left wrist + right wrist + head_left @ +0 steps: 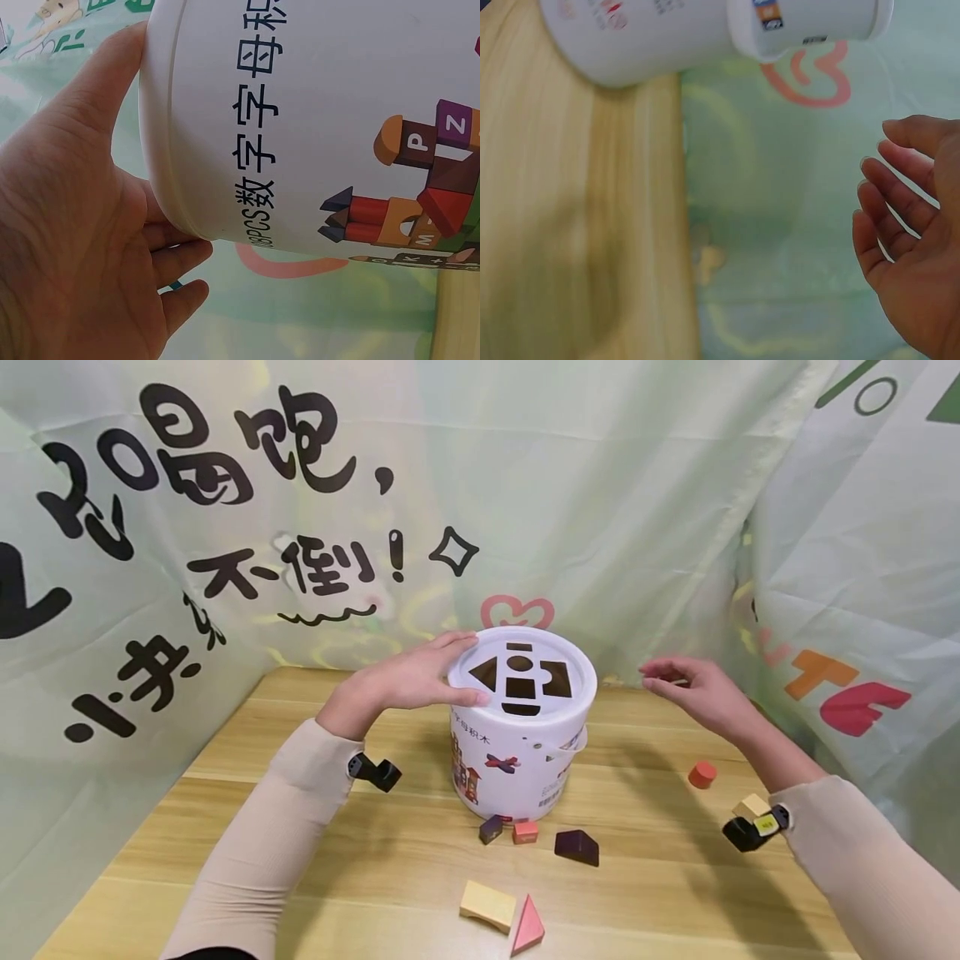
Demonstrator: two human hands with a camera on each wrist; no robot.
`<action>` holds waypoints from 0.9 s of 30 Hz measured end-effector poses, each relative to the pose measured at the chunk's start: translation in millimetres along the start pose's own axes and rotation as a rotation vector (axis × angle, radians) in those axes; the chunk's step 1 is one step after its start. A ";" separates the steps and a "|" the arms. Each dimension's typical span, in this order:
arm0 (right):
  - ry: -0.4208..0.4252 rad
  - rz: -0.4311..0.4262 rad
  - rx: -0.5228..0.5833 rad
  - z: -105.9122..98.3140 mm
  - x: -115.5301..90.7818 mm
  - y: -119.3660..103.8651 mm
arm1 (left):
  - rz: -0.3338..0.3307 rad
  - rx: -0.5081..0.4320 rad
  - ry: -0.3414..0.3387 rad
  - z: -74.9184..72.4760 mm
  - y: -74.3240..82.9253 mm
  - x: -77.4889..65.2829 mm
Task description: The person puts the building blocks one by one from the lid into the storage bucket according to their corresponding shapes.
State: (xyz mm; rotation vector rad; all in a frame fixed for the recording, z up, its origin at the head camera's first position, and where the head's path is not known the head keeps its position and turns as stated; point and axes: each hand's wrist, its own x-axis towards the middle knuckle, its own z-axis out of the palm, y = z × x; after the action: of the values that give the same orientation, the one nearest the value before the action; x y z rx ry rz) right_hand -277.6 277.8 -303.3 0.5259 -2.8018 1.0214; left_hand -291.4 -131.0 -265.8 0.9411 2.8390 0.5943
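Observation:
A white bucket (480,768) with printed block pictures stands upright on the table. Its lid (551,706) has several shaped holes, among them a triangle and a circle. My left hand (408,678) holds the lid's left rim, thumb at the near edge and fingers toward the far side. In the left wrist view, fingertips of the left hand (82,202) bend around the rim. To the right of the bucket, my right hand (693,689) hovers above the table, fingers loosely curled and nothing in them; the right wrist view shows this hand (915,225) apart from the bucket.
Before the bucket lie a small dark block (491,829), a red block (526,832) and a dark trapezoid block (577,847). Nearer are a yellow arch block (487,903) and a pink triangle block (529,927). Below my right forearm sit a red cylinder (702,774) and pale block (750,805).

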 end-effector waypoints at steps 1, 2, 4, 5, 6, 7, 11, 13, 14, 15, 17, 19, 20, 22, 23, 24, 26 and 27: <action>0.002 0.012 -0.007 -0.1 -4.3 5.0 | 0.001 0.003 -0.001 0.3 0.1 0.2; 0.003 0.021 -0.010 -0.2 -8.4 10.3 | 0.002 0.008 0.001 0.6 -0.1 0.4; 0.003 0.041 -0.008 -0.1 -16.6 21.1 | 0.005 0.011 0.002 1.0 -0.1 0.6; -0.001 0.051 0.000 0.1 -20.6 26.8 | 0.005 0.010 0.003 1.2 -0.3 0.7; -0.003 0.059 0.010 0.7 -24.6 32.6 | 0.005 0.011 0.004 1.2 -0.4 0.7; -0.001 0.064 0.016 1.4 -28.4 38.4 | 0.004 0.013 0.005 1.2 -0.4 0.5; 0.015 0.072 0.063 4.9 -42.9 60.5 | 0.004 0.011 0.008 1.1 -1.0 0.5; 0.024 0.062 0.081 6.1 -49.8 70.4 | 0.005 0.010 0.010 1.1 -1.2 0.6; 0.027 0.060 0.092 6.7 -53.0 75.5 | 0.006 0.011 0.010 1.0 -1.2 0.7; 0.029 0.061 0.098 7.5 -56.0 80.2 | 0.006 0.012 0.011 1.0 -1.2 0.7; 0.023 0.056 0.105 8.5 -61.8 89.4 | 0.005 0.014 0.011 1.0 -1.1 0.5; 0.007 0.051 0.104 9.1 -67.0 98.5 | 0.003 0.015 0.010 1.2 -0.8 0.3; -0.002 0.053 0.104 9.1 -69.2 102.6 | 0.002 0.014 0.009 1.3 -0.7 0.2; -0.024 0.064 0.102 9.4 -73.5 110.2 | -0.001 0.010 0.008 1.5 -0.4 0.1; -0.033 0.073 0.099 9.5 -75.4 113.9 | -0.002 0.009 0.008 1.4 -0.1 0.0; -0.044 0.080 0.094 9.7 -77.1 117.6 | -0.004 0.008 0.009 1.3 0.1 -0.1; -0.066 0.102 0.082 10.3 -80.2 124.1 | -0.005 0.005 0.008 1.4 0.2 -0.1; -0.071 0.108 0.075 11.1 -81.7 127.3 | -0.004 0.002 0.007 1.5 0.5 0.0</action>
State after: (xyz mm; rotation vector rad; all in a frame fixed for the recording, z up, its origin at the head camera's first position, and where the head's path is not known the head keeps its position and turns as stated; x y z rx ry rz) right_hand -246.8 384.5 -406.6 0.4306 -2.8918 1.1542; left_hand -290.8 -130.2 -266.9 0.9347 2.8482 0.5953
